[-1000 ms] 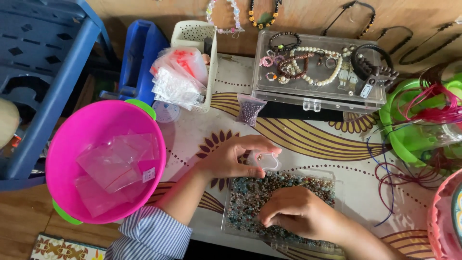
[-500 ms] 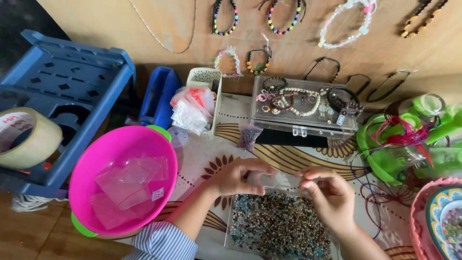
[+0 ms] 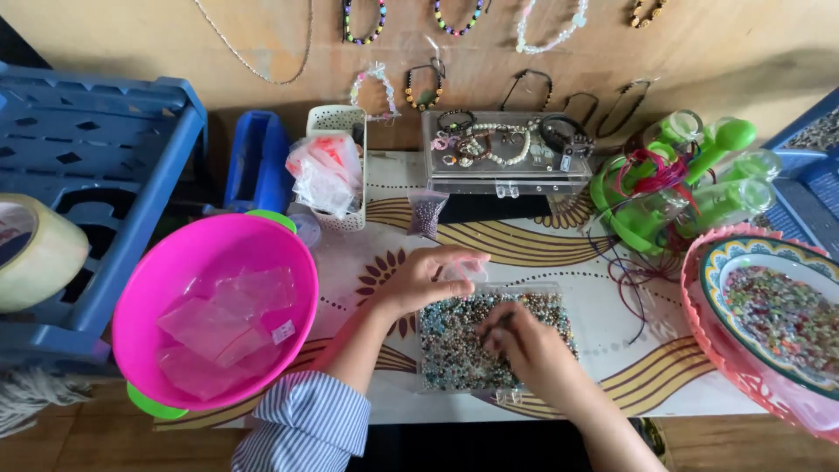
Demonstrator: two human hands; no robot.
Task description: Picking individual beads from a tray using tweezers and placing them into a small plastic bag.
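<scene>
A clear flat tray (image 3: 559,293) full of small mixed-colour beads (image 3: 454,350) lies on the patterned table in front of me. My left hand (image 3: 424,278) rests at the tray's far left corner and pinches a small clear plastic bag (image 3: 470,267). My right hand (image 3: 524,350) is down in the beads, fingers curled together as if picking some up; what it holds is hidden.
A pink bowl (image 3: 144,288) with small clear bags stands at the left. A clear box (image 3: 502,179) of bracelets sits at the back, green containers (image 3: 690,188) at the right, a bowl of beads (image 3: 786,315) far right. A blue crate (image 3: 96,149) and tape roll (image 3: 31,253) are at the left.
My right hand has dropped from the small bag into the bead tray. My left hand still holds the bag. The view has tilted down and shifted a little.
</scene>
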